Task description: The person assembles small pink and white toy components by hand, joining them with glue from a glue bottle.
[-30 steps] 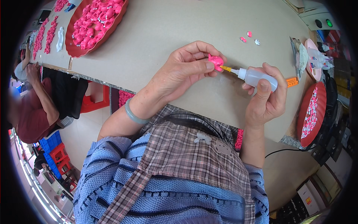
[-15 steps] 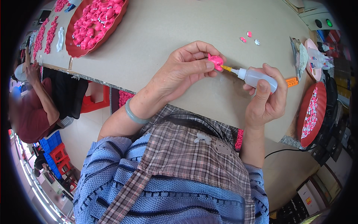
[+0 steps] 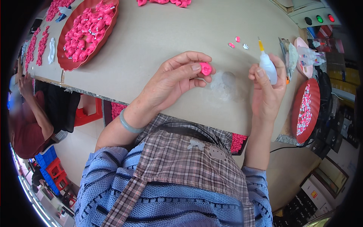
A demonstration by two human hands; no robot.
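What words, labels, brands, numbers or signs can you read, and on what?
No text is legible.
Small bottles, right side: label print too small.
Red and yellow sticker, lower right: too small.
Squeeze bottle in the right hand: no lettering visible.
Pink piece in the left hand: none distinguishable.

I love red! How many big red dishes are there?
2: one dish, upper left, with pink pieces; second dish, right of the right hand, with tiny bits. More may be hidden.

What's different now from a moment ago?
The right hand has drawn the bottle away to the right, its yellow tip off the pink piece. Nothing was let go: the left hand still holds the piece, the right the bottle.
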